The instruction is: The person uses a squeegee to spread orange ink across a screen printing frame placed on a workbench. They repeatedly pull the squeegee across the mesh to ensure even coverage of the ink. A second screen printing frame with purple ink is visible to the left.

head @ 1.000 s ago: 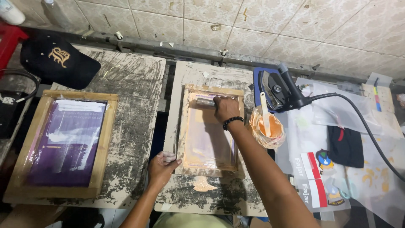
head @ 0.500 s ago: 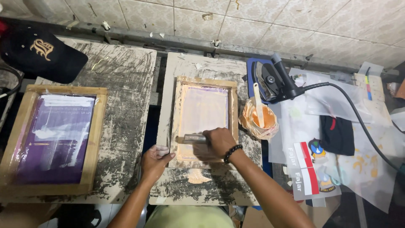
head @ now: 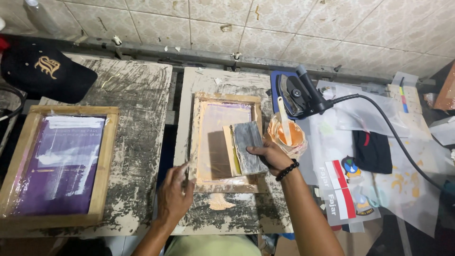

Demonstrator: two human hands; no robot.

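The right hand [head: 268, 156] grasps a squeegee [head: 246, 148] by its lower edge, fingers wrapped around the flat blade, and holds it lifted and tilted over the right part of the frame [head: 226, 137]. The left hand [head: 174, 194] has its fingers curled on the lower left corner of this frame and presses it on the board [head: 222, 85].

The squeegee looks light and stiff, a wooden strip with a grey flat part, and it is smeared with paste, so it can be slippery; the best hold seems to be on the dry wood, with the whole hand. The frame is wood with a thin mesh inside. I judge the mesh fragile, so one should take the frame by its wooden sides only.

Just right of the frame stands a bag of orange paste [head: 284, 135] with a spatula [head: 283, 118] in it, then an iron [head: 296, 95]. Far left lies a second frame [head: 59, 163] with a purple screen, and a black cap [head: 45, 71].
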